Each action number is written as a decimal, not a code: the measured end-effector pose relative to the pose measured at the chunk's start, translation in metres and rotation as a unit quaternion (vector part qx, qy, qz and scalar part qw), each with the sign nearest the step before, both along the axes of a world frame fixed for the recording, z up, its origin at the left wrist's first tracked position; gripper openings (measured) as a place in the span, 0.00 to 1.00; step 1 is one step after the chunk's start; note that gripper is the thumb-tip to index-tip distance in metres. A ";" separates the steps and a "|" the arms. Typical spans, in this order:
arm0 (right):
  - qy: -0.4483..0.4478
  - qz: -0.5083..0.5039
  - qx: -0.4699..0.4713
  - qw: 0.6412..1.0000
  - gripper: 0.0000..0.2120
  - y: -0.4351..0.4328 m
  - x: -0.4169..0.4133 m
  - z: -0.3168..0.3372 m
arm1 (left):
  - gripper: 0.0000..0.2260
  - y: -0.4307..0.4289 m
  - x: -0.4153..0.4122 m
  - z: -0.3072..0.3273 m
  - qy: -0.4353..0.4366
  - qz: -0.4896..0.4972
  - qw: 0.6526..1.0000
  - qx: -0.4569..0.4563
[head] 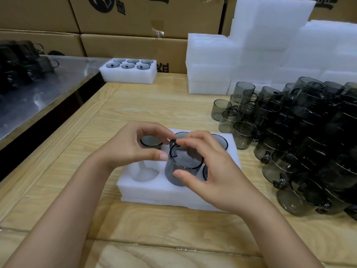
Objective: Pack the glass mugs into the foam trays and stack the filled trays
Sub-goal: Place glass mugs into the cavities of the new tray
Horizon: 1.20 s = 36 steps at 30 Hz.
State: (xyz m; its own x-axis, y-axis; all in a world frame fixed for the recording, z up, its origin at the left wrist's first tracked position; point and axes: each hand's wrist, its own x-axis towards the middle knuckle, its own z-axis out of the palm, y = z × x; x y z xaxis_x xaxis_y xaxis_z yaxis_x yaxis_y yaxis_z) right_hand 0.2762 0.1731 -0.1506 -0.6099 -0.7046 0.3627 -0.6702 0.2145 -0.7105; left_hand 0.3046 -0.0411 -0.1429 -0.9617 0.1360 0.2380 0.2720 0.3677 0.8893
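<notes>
A white foam tray (154, 192) lies on the wooden table in front of me. A smoky grey glass mug (182, 167) stands half sunk in the tray's front middle hole. My left hand (131, 146) and my right hand (210, 169) both grip this mug, thumbs on its near side and fingertips on its far rim by the handle. Mugs sit in the three back holes (151, 142) and one shows in the front right hole behind my right hand. The front left hole (144, 174) holds nothing.
A heap of loose grey mugs (301, 136) covers the table's right side. A filled foam tray (128, 71) sits at the back. Stacks of foam trays (251, 55) stand back right against cardboard boxes (135, 16). A steel table with more mugs (25, 62) is at left.
</notes>
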 end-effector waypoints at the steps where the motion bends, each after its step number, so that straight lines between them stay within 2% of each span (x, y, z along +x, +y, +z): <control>1: 0.002 0.002 0.007 1.000 0.23 0.001 0.000 0.001 | 0.21 0.002 0.000 0.001 0.000 -0.006 1.000 -0.012; 5: -0.003 0.024 0.041 0.999 0.24 0.003 0.000 0.002 | 0.22 0.008 -0.001 0.000 0.001 -0.012 0.998 -0.057; 13: 0.023 0.023 0.089 0.996 0.23 0.002 0.001 0.004 | 0.18 0.006 -0.001 -0.001 -0.035 -0.039 0.996 -0.078; 19: 0.045 -0.001 0.128 0.991 0.24 -0.002 0.003 0.011 | 0.21 0.003 -0.003 -0.003 -0.058 -0.032 0.993 -0.094; 28: 0.076 0.002 0.238 0.968 0.21 -0.010 -0.003 0.020 | 0.17 0.000 -0.005 -0.009 -0.056 -0.032 0.989 -0.134; 31: 0.018 -0.043 0.175 0.984 0.22 -0.015 -0.005 0.029 | 0.21 -0.002 -0.003 -0.007 -0.046 -0.059 0.993 -0.096; 33: 0.026 -0.099 0.096 0.990 0.24 -0.028 -0.005 0.032 | 0.20 -0.006 -0.003 -0.004 -0.022 -0.072 0.997 0.012; 34: 0.046 -0.105 0.087 0.990 0.26 -0.037 -0.005 0.033 | 0.18 -0.009 -0.005 -0.004 -0.004 -0.048 0.995 0.085; 36: 0.090 -0.078 0.149 0.982 0.32 -0.058 -0.005 0.030 | 0.16 -0.015 -0.010 -0.007 0.043 0.075 0.979 0.186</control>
State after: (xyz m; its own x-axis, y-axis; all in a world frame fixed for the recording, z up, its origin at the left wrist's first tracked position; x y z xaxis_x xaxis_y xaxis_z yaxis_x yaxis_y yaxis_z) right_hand 0.2708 0.1153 -0.1209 -0.6630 -0.6997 0.2662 -0.7224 0.5046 -0.4728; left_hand 0.2944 -0.0560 -0.1501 -0.9385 -0.1169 0.3249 0.3193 0.0640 0.9455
